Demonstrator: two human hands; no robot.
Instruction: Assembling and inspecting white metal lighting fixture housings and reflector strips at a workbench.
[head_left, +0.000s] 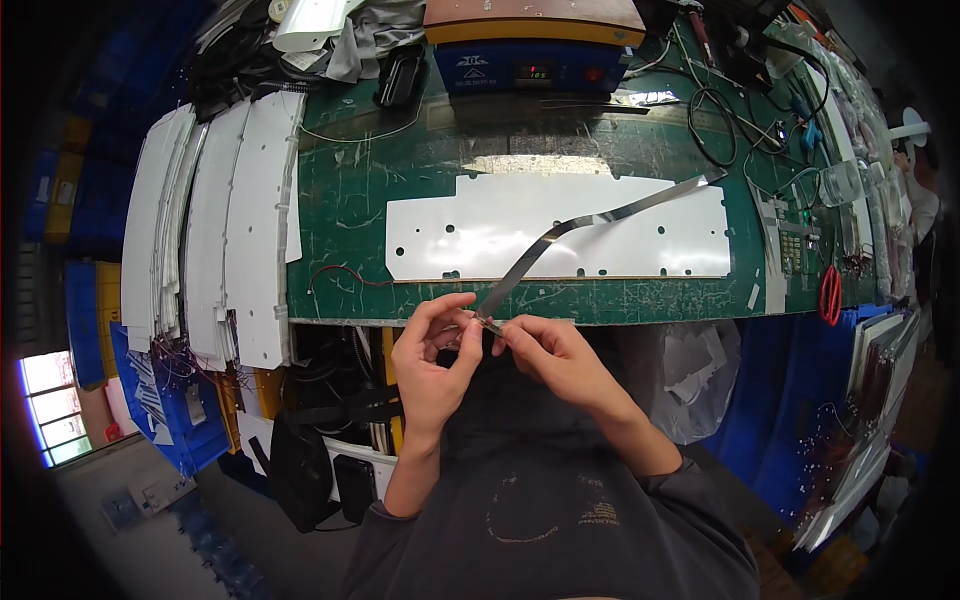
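A long, dark grey flat strip [530,262] runs up and right from my fingers, bending as it crosses a white sheet panel [620,245] with small holes and notched edges. My left hand [432,362] pinches the strip's near end between thumb and fingers, just in front of the table's edge. Close beside it, my right hand [565,360] also has thumb and forefinger closed on that end. The fingertips partly cover the end, so its detail is too small to make out. The panel lies flat on the green worktable [350,200].
Stacks of white panels [262,230] stand at the left of the table. At the back is a blue box-shaped device [490,68] with a lit display. Cables [700,120], green circuit boards [795,250] and a red-handled tool [830,295] lie at the right. A clear plastic bag [690,385] hangs below the edge.
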